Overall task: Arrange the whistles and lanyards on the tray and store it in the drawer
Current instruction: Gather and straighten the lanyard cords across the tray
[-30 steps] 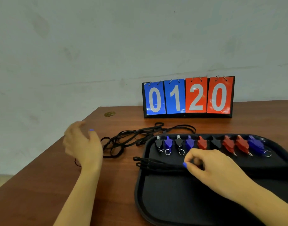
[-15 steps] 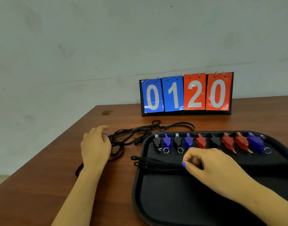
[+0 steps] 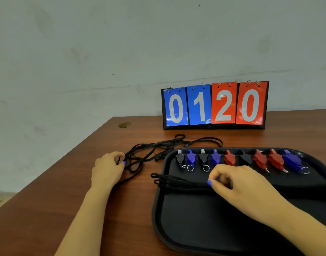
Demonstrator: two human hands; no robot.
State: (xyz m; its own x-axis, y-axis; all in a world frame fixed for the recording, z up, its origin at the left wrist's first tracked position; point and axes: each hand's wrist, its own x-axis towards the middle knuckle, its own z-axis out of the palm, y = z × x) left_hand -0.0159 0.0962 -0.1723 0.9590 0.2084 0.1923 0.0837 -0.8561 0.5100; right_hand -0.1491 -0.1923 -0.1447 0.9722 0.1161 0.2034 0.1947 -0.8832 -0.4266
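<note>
Two hands' fingers pinch lanyards: left hand (image 3: 107, 168) tangled pile (image 3: 151, 152), right hand (image 3: 238, 182) tray (image 3: 158, 215) bundle (image 3: 177, 182); scoreboard (image 3: 214, 106) behind.

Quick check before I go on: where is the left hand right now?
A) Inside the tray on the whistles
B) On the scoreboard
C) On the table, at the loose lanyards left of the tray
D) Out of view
C: the left hand is on the table, its fingers curled into the loose lanyards left of the tray, while the right hand holds the lanyard bundle in the tray.
</note>
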